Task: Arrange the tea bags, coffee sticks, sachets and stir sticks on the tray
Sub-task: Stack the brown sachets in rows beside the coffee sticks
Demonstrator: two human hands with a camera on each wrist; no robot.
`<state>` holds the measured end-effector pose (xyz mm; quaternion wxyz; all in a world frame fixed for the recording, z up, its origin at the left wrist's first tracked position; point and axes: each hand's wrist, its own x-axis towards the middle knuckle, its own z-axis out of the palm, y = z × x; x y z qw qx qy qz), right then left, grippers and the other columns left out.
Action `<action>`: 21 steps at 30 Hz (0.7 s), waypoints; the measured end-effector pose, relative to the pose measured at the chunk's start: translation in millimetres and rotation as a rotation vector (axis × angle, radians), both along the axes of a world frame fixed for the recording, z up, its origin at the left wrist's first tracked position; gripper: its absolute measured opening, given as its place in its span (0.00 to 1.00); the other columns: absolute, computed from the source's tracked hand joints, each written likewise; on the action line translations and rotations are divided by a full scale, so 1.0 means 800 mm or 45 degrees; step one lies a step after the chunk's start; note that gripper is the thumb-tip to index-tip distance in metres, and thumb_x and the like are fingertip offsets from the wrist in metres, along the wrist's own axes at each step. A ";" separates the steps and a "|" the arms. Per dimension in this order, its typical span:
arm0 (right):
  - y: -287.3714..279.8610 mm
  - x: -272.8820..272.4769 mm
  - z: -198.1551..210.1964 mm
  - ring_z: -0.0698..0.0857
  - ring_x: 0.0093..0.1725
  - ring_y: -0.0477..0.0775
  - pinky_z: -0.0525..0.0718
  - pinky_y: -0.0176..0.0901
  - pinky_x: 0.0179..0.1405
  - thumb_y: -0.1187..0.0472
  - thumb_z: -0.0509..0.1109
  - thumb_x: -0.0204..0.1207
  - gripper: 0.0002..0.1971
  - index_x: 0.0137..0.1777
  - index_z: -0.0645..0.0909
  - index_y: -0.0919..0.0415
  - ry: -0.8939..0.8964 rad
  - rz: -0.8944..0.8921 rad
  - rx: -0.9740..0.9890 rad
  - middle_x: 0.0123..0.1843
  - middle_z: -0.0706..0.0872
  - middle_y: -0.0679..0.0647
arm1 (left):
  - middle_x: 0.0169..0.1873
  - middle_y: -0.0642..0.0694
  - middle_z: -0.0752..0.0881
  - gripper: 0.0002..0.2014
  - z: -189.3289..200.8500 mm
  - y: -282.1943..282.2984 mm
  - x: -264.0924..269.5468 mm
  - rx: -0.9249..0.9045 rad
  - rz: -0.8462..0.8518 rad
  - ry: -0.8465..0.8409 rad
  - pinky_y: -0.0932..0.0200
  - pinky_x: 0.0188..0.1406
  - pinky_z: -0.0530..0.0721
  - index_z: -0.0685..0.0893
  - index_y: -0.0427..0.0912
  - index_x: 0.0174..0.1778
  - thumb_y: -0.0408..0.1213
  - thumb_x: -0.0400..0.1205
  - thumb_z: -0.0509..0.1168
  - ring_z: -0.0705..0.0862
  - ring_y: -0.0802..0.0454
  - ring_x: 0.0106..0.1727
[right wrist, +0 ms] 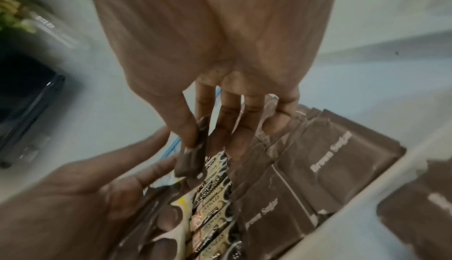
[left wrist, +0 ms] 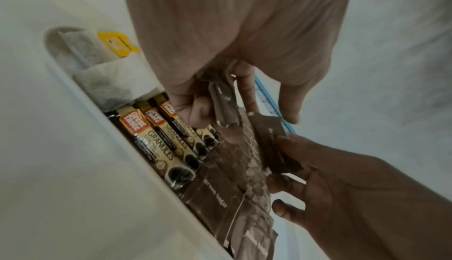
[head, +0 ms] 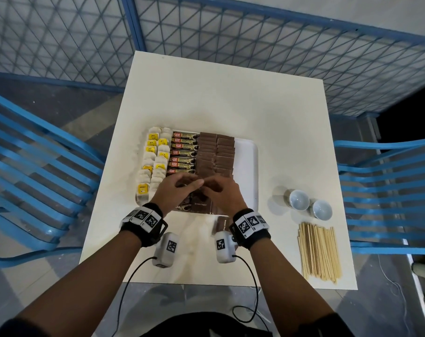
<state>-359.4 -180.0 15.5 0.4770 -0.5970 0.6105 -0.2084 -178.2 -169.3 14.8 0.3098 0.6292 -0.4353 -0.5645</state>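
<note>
A white tray (head: 251, 166) holds tea bags (head: 153, 161) at its left, coffee sticks (head: 183, 152) in the middle and two columns of brown sugar sachets (head: 216, 154). My hands meet above the tray's near end. My left hand (head: 194, 184) curls its fingers round a brown sachet (left wrist: 222, 105). My right hand (head: 209, 188) pinches another brown sachet (right wrist: 193, 157) between thumb and forefinger, just above the coffee sticks (right wrist: 212, 196). One more brown sachet (head: 221, 223) lies on the table by my right wrist. Wooden stir sticks (head: 318, 251) lie in a pile at the near right.
Two small white cups (head: 299, 199) stand right of the tray, beyond the stir sticks. The tray's right strip (head: 245, 186) is bare. Blue slatted chairs (head: 386, 190) flank the white table (head: 231, 98), and a blue mesh fence runs behind it.
</note>
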 end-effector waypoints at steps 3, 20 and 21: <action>-0.001 -0.002 0.001 0.86 0.40 0.32 0.82 0.25 0.44 0.58 0.80 0.75 0.07 0.52 0.92 0.54 0.034 0.033 0.010 0.42 0.90 0.40 | 0.45 0.48 0.92 0.06 -0.001 -0.002 -0.002 -0.030 -0.012 -0.045 0.62 0.35 0.90 0.92 0.44 0.50 0.40 0.81 0.77 0.91 0.55 0.44; -0.026 -0.015 -0.021 0.84 0.38 0.33 0.75 0.16 0.33 0.59 0.82 0.73 0.05 0.48 0.93 0.53 0.215 -0.120 0.065 0.39 0.90 0.43 | 0.50 0.36 0.88 0.17 -0.022 0.000 0.017 0.199 0.155 -0.011 0.39 0.48 0.92 0.80 0.41 0.59 0.17 0.80 0.65 0.91 0.38 0.43; -0.027 -0.015 -0.023 0.84 0.39 0.34 0.75 0.17 0.33 0.59 0.82 0.73 0.04 0.47 0.93 0.53 0.244 -0.106 0.064 0.40 0.90 0.43 | 0.50 0.34 0.88 0.18 -0.022 0.000 0.021 0.211 0.168 0.023 0.41 0.47 0.92 0.79 0.39 0.61 0.15 0.80 0.65 0.91 0.39 0.43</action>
